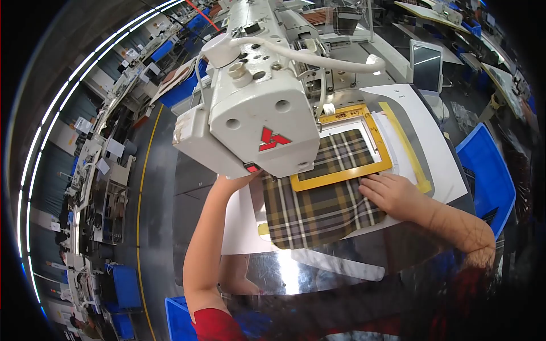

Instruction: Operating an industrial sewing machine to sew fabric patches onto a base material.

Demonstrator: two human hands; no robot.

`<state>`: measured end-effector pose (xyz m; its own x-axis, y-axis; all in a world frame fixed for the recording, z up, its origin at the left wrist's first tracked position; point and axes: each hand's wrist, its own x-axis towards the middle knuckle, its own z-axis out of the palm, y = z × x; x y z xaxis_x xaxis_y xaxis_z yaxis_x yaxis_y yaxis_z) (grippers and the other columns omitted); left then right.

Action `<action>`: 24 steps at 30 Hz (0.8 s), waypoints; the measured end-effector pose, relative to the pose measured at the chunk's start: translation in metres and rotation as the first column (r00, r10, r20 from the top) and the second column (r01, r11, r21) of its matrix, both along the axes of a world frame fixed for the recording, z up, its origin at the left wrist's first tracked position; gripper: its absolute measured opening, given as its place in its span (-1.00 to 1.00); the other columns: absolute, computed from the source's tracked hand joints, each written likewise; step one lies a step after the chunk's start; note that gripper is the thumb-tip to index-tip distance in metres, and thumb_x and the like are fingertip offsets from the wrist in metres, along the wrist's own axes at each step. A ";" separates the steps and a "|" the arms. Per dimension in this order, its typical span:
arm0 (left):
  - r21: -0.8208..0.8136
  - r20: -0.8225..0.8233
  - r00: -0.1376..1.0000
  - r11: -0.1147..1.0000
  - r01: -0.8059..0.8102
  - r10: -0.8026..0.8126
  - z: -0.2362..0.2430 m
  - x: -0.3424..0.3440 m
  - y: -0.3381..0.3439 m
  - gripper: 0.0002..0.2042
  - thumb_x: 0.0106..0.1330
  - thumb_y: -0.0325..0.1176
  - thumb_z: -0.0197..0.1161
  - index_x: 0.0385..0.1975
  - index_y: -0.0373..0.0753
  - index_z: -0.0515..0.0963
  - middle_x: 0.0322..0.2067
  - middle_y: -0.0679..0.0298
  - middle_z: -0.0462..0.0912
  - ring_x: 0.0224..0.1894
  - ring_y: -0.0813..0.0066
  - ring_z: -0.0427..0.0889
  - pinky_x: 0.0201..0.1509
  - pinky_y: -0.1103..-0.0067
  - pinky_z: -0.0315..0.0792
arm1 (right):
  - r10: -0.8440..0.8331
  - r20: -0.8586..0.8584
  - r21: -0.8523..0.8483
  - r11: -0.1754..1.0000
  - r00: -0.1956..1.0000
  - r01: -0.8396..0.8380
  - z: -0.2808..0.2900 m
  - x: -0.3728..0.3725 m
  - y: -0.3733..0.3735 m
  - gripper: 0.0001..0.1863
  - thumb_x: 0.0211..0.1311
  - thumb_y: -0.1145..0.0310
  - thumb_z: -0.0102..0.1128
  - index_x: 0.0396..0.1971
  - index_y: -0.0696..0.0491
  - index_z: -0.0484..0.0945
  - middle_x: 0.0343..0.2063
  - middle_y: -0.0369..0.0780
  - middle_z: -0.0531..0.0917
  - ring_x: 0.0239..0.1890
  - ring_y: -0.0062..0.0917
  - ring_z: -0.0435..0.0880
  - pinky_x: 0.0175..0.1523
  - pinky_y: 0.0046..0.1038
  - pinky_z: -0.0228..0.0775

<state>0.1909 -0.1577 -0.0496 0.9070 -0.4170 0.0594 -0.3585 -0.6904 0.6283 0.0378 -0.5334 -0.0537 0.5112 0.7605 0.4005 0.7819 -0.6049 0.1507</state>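
Observation:
A plaid fabric piece (pixel 318 213) in dark grey, olive and white lies on the sewing machine's bed, its rounded near edge toward me. Part of it lies under a yellow clamp frame (pixel 341 175), and more plaid shows inside the opening. My right hand (pixel 392 194) rests on the cloth's right side, just below the frame's corner, with fingers stretched out over small creases. On the other side, my left hand (pixel 238 181) reaches to the cloth's left edge. The white sewing machine head (pixel 261 125) hides its fingers, so I cannot see whether it grips anything.
White sheets (pixel 446 165) and a yellow strip (pixel 405 148) lie right of the frame. A blue bin (pixel 492 170) stands at the right, another blue bin (pixel 176 315) at the lower left. A small screen (pixel 426 67) stands behind. The shiny metal table edge (pixel 256 273) is nearest me.

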 end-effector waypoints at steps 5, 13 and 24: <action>0.111 0.369 0.929 0.994 -0.021 -0.022 -0.050 0.006 -0.015 -0.71 0.13 -0.44 0.30 -0.11 -0.22 0.58 -0.10 0.12 0.61 0.01 0.11 0.53 0.09 0.35 0.39 | -0.193 -0.232 0.156 0.960 0.953 0.232 0.005 -0.002 -0.040 -0.71 -0.06 0.51 0.13 -0.23 0.05 0.56 -0.16 -0.20 0.62 -0.07 -0.33 0.59 -0.01 -0.33 0.45; 0.009 0.427 0.904 0.999 -0.041 0.033 -0.055 -0.009 -0.034 -0.63 0.07 -0.57 0.24 -0.06 -0.25 0.54 -0.04 0.05 0.56 0.09 0.03 0.47 0.17 0.31 0.32 | -0.228 -0.537 0.590 0.587 0.812 0.554 -0.016 0.094 -0.052 -0.88 0.02 0.54 0.20 -0.43 0.15 0.44 -0.42 -0.20 0.58 -0.30 -0.39 0.56 -0.14 -0.43 0.38; -0.033 0.498 0.862 0.995 -0.089 0.093 -0.033 0.016 -0.060 -0.74 0.14 -0.58 0.16 -0.14 -0.34 0.55 -0.16 0.03 0.60 -0.02 0.09 0.54 0.08 0.37 0.39 | -0.234 -0.572 0.666 0.427 0.786 0.612 -0.032 0.173 -0.046 -0.92 0.01 0.52 0.18 -0.48 0.18 0.49 -0.59 -0.18 0.55 -0.50 -0.45 0.52 -0.33 -0.47 0.37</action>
<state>0.2073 -0.2176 -0.0829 0.7893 -0.3313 0.5170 -0.5612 -0.7310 0.3883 0.2107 -0.5794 -0.0852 0.9025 -0.1446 0.4057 0.2580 -0.5728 -0.7781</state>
